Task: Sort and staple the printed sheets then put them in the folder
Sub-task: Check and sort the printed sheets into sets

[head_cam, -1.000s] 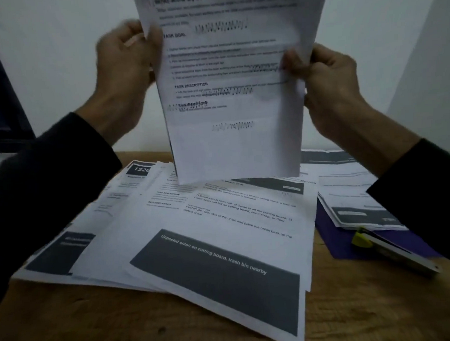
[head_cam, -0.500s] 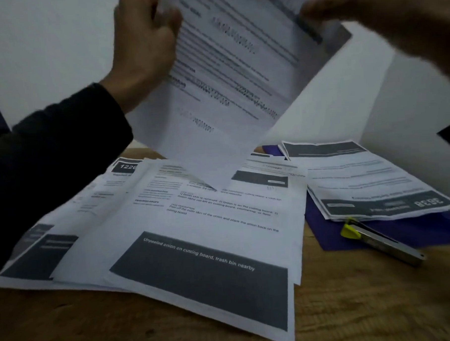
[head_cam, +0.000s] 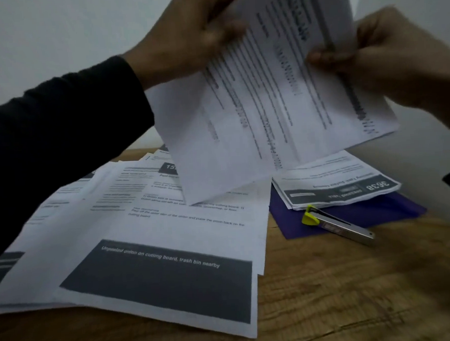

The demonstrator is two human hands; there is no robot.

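Both your left hand [head_cam: 194, 30] and right hand [head_cam: 384, 57] gripped the sheets [head_cam: 267, 111]; squaring edges before stapling was advisable.

Head view — close, forward-down

Setting: office-type desk area, poss. home office. Evidence: wooden desk [head_cam: 353, 293] w/ visible grain, set against plain pale wall [head_cam: 45, 36]; printed sheets [head_cam: 157, 250] spread across top; purple folder [head_cam: 375, 215]; stapler [head_cam: 337, 224] w/ yellow-green end. Lighting dim.
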